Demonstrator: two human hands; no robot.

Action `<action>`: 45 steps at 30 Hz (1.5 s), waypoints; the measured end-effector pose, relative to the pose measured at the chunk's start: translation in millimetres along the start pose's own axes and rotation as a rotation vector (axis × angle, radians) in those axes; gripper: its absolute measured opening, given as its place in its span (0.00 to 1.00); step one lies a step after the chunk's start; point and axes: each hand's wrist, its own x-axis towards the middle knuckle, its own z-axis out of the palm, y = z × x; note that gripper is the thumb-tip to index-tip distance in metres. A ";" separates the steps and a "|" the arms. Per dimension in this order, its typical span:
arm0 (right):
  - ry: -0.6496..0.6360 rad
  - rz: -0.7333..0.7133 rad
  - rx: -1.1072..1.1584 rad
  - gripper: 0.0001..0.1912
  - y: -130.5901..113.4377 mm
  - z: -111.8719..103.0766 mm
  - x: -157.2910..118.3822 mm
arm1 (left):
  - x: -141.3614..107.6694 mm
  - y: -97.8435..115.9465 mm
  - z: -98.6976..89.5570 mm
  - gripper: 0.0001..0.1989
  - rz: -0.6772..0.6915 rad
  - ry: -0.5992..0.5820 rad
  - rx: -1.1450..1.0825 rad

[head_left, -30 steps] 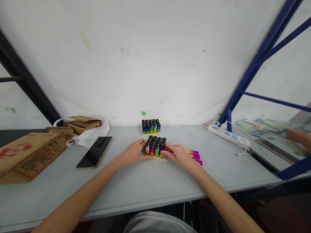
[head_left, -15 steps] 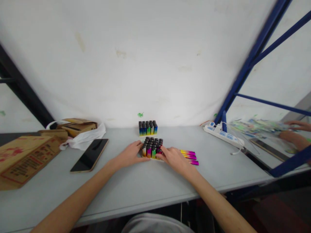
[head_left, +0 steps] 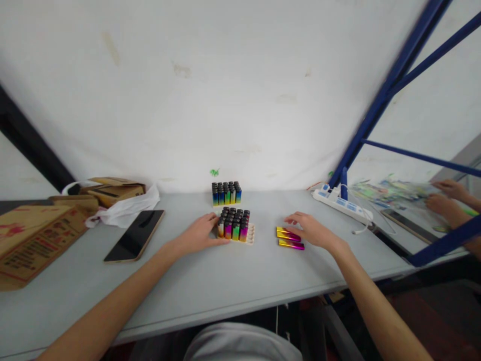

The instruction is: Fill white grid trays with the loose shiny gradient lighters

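- The left hand (head_left: 199, 234) has thumb and fingers spread around the left end of a pale, socketed tray (head_left: 251, 235), apparently steadying it; whether it grips firmly, I cannot tell.
- Upright in that tray stand slim, shiny multicoloured lighters with black tops (head_left: 235, 230), probably kept from tipping by its sockets; its right edge shows bare sockets.
- The right hand (head_left: 310, 229) is partly open, palm down, fingers curved over the loose yellow-and-magenta metallic lighters (head_left: 291, 244). Whether it pinches one is unclear.
- Those lie flat on the grey table (head_left: 210, 286), right of the tray, within easy reach of that hand.
- Behind, near the wall, stands a separate block of blue-and-green lighters (head_left: 227, 195).
- Unlike the earlier frame, the right hand is away from the tray's right side, uncovering the sockets; the left remains beside it.
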 end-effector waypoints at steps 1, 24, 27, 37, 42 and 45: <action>-0.027 0.028 0.015 0.14 8.4 -1.3 -2.0 | 0.3 -0.2 0.0 0.33 -0.002 -0.002 -0.004; 0.130 0.048 1.199 0.26 -43.2 32.3 80.2 | -0.2 -17.5 -17.8 0.31 -0.049 -0.027 -0.043; 0.018 0.060 1.255 0.27 -54.2 48.0 74.7 | -1.0 -17.4 -15.7 0.31 -0.054 0.004 -0.057; 0.237 0.058 0.777 0.26 -61.7 65.9 70.1 | -1.4 -18.6 -12.4 0.32 -0.055 0.004 -0.017; 0.374 0.102 0.556 0.22 -63.2 68.0 69.0 | -1.1 -18.3 -11.8 0.33 -0.072 0.018 -0.024; 0.379 0.098 0.530 0.19 -65.0 67.0 68.3 | -1.2 -17.8 -12.0 0.33 -0.069 -0.002 -0.009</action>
